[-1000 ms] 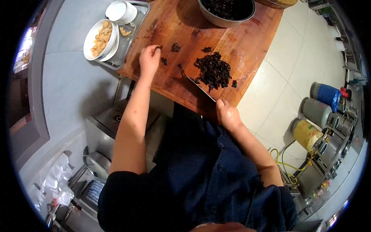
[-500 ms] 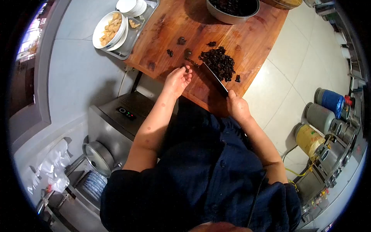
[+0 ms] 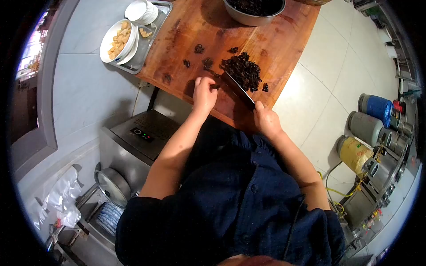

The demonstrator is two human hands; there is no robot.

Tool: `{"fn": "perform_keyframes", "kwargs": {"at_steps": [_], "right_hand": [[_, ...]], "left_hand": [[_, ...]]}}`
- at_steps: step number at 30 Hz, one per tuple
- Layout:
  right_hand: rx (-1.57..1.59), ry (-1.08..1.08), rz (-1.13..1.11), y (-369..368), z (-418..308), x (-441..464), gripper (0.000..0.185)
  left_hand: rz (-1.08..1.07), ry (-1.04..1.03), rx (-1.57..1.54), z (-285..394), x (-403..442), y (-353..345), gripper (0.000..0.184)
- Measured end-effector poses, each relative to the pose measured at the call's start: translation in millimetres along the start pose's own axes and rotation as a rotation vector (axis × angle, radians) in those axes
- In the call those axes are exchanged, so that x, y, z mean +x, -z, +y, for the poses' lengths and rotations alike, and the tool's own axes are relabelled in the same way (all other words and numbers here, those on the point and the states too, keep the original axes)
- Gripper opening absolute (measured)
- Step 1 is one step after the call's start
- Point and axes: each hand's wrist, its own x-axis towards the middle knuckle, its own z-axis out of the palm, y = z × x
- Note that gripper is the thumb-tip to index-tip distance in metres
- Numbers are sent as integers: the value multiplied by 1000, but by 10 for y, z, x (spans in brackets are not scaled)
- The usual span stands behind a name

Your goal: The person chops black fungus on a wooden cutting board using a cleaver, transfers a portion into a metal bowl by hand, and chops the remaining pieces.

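My right hand [image 3: 266, 119] grips the handle of a kitchen knife [image 3: 238, 90], its broad blade lying along the near-left side of a pile of chopped black wood ear fungus [image 3: 243, 73]. At the near edge of the wooden board [image 3: 284, 42], my left hand [image 3: 205, 95] has its fingers curled round a small dark piece of wood ear fungus [image 3: 214, 86]. That hand is left of the blade and apart from it. A few loose dark scraps [image 3: 199, 48] are scattered on the board beyond my left hand.
A metal bowl [image 3: 254, 19] of dark fungus stands at the far side. On the left, a metal tray [image 3: 163, 17] holds stacked white dishes [image 3: 141, 12] and a bowl of tan chunks [image 3: 119, 42]. Gas cylinders [image 3: 355, 150] stand right; a steel unit [image 3: 142, 135] is below left.
My left hand has turned from fingers up to fingers curled downward, with the dark piece now showing at its fingertips. The knife stays beside the pile. The whole view has shifted slightly.
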Motion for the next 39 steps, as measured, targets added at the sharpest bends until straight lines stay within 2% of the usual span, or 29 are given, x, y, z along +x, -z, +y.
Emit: {"fn": "perform_keyframes", "kwargs": {"at_steps": [2, 5, 9, 12, 18, 24, 27, 30, 33, 39], "right_hand": [[8, 9, 16, -32, 23, -3, 11], [13, -2, 2, -6, 0, -1, 12], [32, -10, 2, -6, 19, 9, 12], [39, -22, -14, -34, 56, 33, 13], [34, 2, -43, 71, 25, 33, 13], [-67, 64, -144, 235, -107, -32, 14], [-87, 33, -198, 113, -133, -23, 16], [-67, 72, -96, -81, -103, 57, 13], [28, 40, -13, -86, -175, 160, 12], [15, 70, -117, 121, -206, -7, 13]], "left_hand": [[63, -219, 187, 114, 78, 15, 27], [-14, -316, 366, 35, 91, -103, 27], [-98, -371, 289, 14, -102, -39, 23], [-29, -518, 209, -8, -231, 23, 21], [1, -513, 142, -183, -175, -62, 17], [-91, -439, 272, -119, -134, -10, 9], [-86, -467, 230, -187, -148, -25, 10], [21, -571, 164, -276, -149, -76, 10], [27, -584, 115, -279, -151, -64, 9], [-38, -543, 196, -313, -166, -53, 7]]}}
